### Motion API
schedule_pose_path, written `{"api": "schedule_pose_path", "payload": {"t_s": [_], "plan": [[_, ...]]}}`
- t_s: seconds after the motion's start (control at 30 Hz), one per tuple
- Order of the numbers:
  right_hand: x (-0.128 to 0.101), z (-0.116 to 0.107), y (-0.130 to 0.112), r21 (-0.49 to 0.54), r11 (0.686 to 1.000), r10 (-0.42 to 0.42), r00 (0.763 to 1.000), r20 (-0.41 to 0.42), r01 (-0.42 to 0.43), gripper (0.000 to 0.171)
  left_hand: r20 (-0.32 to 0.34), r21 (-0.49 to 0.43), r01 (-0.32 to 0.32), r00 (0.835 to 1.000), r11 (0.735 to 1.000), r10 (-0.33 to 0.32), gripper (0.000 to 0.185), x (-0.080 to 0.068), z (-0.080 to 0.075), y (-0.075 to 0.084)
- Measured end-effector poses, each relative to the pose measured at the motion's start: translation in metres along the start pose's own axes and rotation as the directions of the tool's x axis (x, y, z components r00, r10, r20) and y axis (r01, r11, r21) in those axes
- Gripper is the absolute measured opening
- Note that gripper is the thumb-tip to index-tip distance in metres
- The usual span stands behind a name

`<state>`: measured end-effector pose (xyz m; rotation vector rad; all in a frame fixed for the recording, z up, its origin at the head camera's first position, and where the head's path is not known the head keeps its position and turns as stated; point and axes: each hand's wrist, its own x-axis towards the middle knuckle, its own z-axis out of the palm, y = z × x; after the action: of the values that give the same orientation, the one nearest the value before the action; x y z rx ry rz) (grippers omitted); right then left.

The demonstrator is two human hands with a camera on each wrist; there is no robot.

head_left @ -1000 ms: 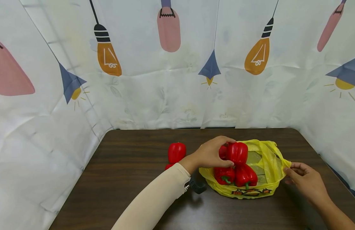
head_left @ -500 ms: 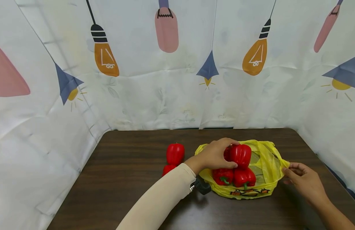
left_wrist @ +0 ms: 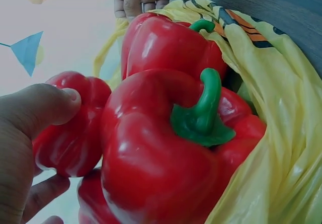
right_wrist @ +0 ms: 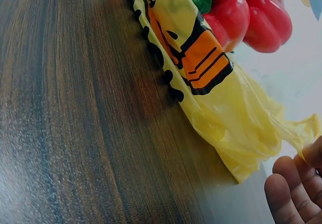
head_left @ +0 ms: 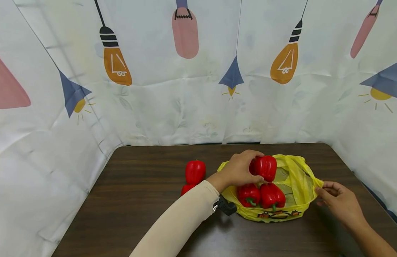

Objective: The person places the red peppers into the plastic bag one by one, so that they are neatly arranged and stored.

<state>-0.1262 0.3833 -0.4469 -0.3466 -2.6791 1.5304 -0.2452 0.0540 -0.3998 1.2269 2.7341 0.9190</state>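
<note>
Dark table (head_left: 137,200): left hand (head_left: 238,170) clamped on pepper (head_left: 266,167), right hand (head_left: 341,203) seemingly pinching yellow bag (head_left: 301,178)

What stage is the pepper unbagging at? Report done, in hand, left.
Done: two red peppers stand on the table left of the yellow bag. In hand: the left hand grips a top pepper just above the bag, while the right hand pinches the bag's edge. Left: at least two peppers in the bag.
</note>
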Motion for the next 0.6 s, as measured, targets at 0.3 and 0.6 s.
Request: {"api": "schedule_pose_path", "payload": {"t_s": [0.3, 0.6], "plan": [[0.000, -0.001, -0.001, -0.004, 1.000, -0.007, 1.000, 0.000, 0.007, 0.053, 0.001, -0.063, 0.010, 1.000, 0.998, -0.010, 0.071, 0.006, -0.002, 0.002], [0.000, 0.001, -0.002, 0.004, 1.000, -0.008, 1.000, 0.001, 0.008, 0.053, 0.063, -0.143, 0.015, 0.998, 0.990, -0.007, 0.072, 0.012, 0.004, 0.003]]}}
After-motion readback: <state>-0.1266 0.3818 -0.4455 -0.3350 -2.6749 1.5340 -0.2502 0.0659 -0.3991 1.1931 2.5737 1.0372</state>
